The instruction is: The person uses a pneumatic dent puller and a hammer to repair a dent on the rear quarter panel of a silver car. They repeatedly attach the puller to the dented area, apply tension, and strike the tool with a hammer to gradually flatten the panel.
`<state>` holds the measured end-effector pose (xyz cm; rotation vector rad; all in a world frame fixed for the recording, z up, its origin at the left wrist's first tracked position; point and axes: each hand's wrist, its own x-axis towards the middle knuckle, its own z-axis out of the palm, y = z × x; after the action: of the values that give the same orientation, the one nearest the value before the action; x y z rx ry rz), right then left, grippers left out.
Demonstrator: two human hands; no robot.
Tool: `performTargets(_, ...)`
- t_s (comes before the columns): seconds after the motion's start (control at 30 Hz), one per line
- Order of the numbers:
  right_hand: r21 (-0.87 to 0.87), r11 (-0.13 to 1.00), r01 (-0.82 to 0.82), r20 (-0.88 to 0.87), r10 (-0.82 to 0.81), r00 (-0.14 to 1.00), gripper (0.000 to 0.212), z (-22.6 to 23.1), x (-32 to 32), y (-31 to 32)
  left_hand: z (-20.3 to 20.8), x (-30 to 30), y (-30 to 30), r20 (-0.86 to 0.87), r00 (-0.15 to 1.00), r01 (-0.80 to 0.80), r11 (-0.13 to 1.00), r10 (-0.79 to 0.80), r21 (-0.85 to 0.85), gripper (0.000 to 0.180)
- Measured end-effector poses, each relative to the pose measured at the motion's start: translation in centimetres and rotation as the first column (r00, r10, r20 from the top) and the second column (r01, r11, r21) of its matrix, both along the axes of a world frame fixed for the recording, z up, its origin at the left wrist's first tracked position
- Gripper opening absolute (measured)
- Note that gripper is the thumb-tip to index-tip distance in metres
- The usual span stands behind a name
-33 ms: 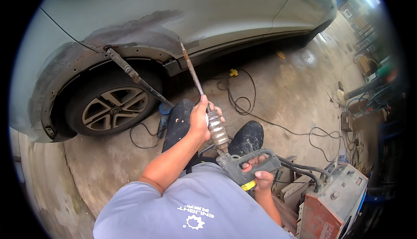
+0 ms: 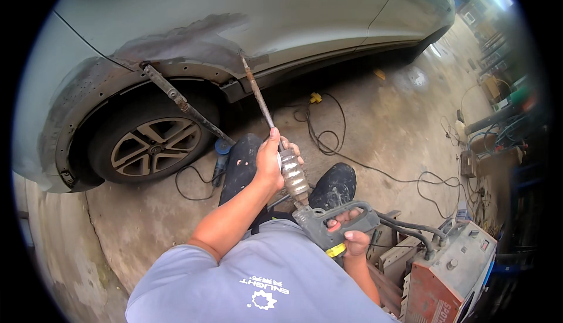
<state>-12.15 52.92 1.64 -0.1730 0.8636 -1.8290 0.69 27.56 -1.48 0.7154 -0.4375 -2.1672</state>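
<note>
Both hands are on a dent puller [image 2: 259, 95], a spot-welding gun with a slide hammer on a long rod. My left hand [image 2: 271, 160] is wrapped round the top of its ribbed metal slide weight [image 2: 293, 173] and the rod. At the gun's grey looped handle [image 2: 363, 220], my right hand [image 2: 350, 235] is closed on the grip, its fingers passing through the loop. The rod's pointed tip meets, or nearly meets, the sanded dark patch [image 2: 199, 44] on the silver-green car panel [image 2: 305, 12], above the rear of the wheel arch; actual contact is hard to judge.
A metal bar [image 2: 176, 97] slants from the wheel arch down past the wheel [image 2: 155, 147]. Beside my knee stands a blue angle grinder [image 2: 222, 153]. Black cable [image 2: 375, 176] loops over the concrete. Thick leads join the gun to a red-and-grey welder box [image 2: 448, 264] at lower right.
</note>
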Motion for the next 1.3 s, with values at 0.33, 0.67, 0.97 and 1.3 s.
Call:
performTargets(0.33,-0.007,1.0,-0.024,0.021,0.024,0.999,0.038,-0.4,-0.4,0.2,0.0,0.0,0.1,-0.011,1.0,-0.027,0.999,0.028,0.025,0.05)
performTargets(0.67,-0.152,0.985,-0.08,0.085,0.094,0.992,0.047,-2.3,-1.4,0.9,0.7,-0.3,0.4,-0.056,0.998,-0.032,0.998,0.035,0.058,0.05)
performTargets(0.97,-0.003,1.0,0.025,0.047,-0.025,0.999,0.034,0.2,0.1,-0.5,-0.1,-0.4,0.2,-0.093,0.995,-0.027,0.999,0.031,0.044,0.051)
performTargets(1.3,0.084,0.995,0.057,0.019,-0.058,0.998,0.033,1.2,0.7,-0.6,-0.5,-0.4,0.1,-0.112,0.993,-0.018,0.998,0.024,0.057,0.053)
